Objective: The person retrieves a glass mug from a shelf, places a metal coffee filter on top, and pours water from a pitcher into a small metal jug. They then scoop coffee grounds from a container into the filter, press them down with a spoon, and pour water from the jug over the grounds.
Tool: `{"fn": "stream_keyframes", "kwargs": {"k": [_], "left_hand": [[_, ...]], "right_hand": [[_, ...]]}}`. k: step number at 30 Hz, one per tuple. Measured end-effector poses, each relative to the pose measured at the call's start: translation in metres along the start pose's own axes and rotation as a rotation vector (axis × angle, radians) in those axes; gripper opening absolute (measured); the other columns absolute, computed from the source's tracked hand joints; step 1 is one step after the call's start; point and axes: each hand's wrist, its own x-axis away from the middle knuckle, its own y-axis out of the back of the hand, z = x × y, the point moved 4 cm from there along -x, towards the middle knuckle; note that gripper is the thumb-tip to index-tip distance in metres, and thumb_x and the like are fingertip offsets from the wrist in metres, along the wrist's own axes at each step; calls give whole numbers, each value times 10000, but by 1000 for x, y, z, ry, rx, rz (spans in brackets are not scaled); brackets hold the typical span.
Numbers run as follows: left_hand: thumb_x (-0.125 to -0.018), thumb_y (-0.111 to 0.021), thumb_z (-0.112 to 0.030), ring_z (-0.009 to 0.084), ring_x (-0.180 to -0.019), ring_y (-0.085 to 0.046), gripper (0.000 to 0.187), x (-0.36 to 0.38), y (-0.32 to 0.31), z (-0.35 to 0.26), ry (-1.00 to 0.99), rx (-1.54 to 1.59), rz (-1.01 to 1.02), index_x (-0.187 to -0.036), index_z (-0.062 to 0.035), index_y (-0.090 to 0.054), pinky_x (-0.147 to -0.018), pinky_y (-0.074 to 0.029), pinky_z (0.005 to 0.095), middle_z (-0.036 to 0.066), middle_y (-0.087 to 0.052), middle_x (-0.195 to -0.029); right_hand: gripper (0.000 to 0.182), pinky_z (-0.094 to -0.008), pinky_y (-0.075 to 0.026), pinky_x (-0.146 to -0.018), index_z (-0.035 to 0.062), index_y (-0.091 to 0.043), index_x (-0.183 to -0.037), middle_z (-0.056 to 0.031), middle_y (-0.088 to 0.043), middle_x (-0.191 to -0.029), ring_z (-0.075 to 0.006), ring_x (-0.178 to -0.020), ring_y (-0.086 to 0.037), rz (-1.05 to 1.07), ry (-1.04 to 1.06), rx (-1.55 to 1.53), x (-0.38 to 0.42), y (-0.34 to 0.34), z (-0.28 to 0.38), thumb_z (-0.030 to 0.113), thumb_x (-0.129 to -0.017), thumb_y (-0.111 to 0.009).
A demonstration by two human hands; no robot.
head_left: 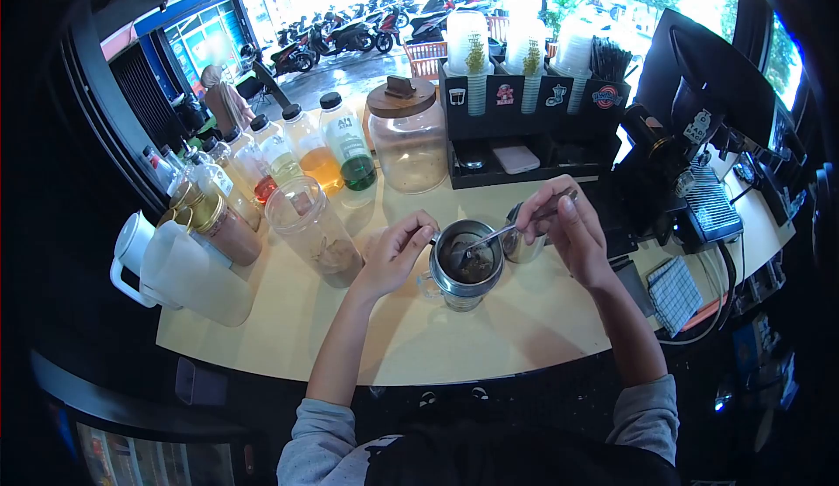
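A round metal cup (472, 287), strainer-like in shape, rests on top of a clear glass mug (461, 302) on the counter. Dark liquid or wet matter shows inside it. At its left rim, my left hand (395, 254) pinches a small handle, fingers closed. My right hand (570, 232) grips a metal spoon (505, 232) near the handle's end; the spoon's bowl dips into the metal cup. Another cup (524, 246) stands just right of it, partly covered by my right hand.
Left are a plastic canister (310, 232), a frosted pitcher (192, 276) and several syrup bottles (345, 141). Behind stand a wooden-lidded jar (408, 141) and a black cup organizer (533, 128). Right are a black screen (690, 75), a checked cloth (675, 294) and cables.
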Motion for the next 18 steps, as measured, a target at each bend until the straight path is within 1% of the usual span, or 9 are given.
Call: {"fn": "stream_keyframes", "kwargs": {"k": [2,5,9,11,13,14,15,16,18], "left_hand": [[-969,-421,-197,76,-812,-422,203,0,1,1,0,-19,8,-892,-25,-496,-781,-362,224,0,-459,-839],[-968,-419,-187,81,-818,-426,195,1,4,4,32,-70,-7,-894,-24,-497,-789,-362,228,5,-463,-844],[-966,-422,-182,82,-820,-430,192,1,4,5,28,-97,-12,-896,-21,-499,-787,-361,227,6,-466,-845],[-965,-424,-181,83,-819,-431,191,1,4,6,28,-116,-15,-896,-20,-500,-784,-361,227,8,-468,-846],[-952,-467,-242,34,-632,-402,235,1,6,7,-60,-186,-94,-859,-39,-537,-570,-332,195,-29,-469,-693],[-952,-467,-242,34,-632,-402,235,2,7,7,-59,-186,-93,-859,-39,-537,-570,-332,195,-29,-469,-693],[-956,-452,-210,61,-721,-416,210,3,8,7,-7,-196,-55,-879,-28,-521,-669,-345,211,-7,-469,-770],[-960,-438,-179,88,-810,-429,186,4,8,7,45,-206,-18,-898,-17,-504,-767,-359,227,15,-470,-846],[-959,-440,-179,88,-808,-429,185,4,7,4,43,-198,-23,-899,-16,-505,-765,-358,225,15,-469,-845]], "right_hand": [[301,-273,-432,-702,44,-410,-1012,-118,-548,-852,-132,-721,-515,42,-38,-34,-1,-3,-3,326,-990,-307],[299,-271,-432,-695,44,-408,-1013,-112,-543,-851,-129,-718,-514,60,-30,-33,-5,4,1,327,-989,-313],[296,-259,-430,-681,44,-405,-1006,-107,-540,-838,-122,-708,-510,18,-30,-33,-6,-4,0,327,-988,-319],[291,-249,-429,-666,45,-405,-1001,-106,-542,-829,-119,-699,-510,64,-38,-46,-7,-1,2,323,-989,-319],[288,-248,-429,-664,44,-405,-1000,-107,-542,-824,-118,-697,-511,26,-19,-17,-9,-3,3,318,-991,-315],[286,-246,-429,-662,42,-405,-999,-107,-542,-819,-117,-695,-512,-14,-1,14,-9,-3,4,312,-992,-311],[286,-246,-429,-662,42,-405,-999,-107,-542,-819,-117,-695,-512,-16,0,15,-8,-1,3,312,-992,-311],[284,-247,-430,-662,41,-405,-999,-106,-542,-820,-116,-695,-512,31,-11,-15,-7,0,2,307,-993,-307],[282,-247,-431,-662,40,-405,-1000,-106,-542,-821,-114,-696,-512,81,-21,-46,-7,-1,1,302,-995,-302]]}}
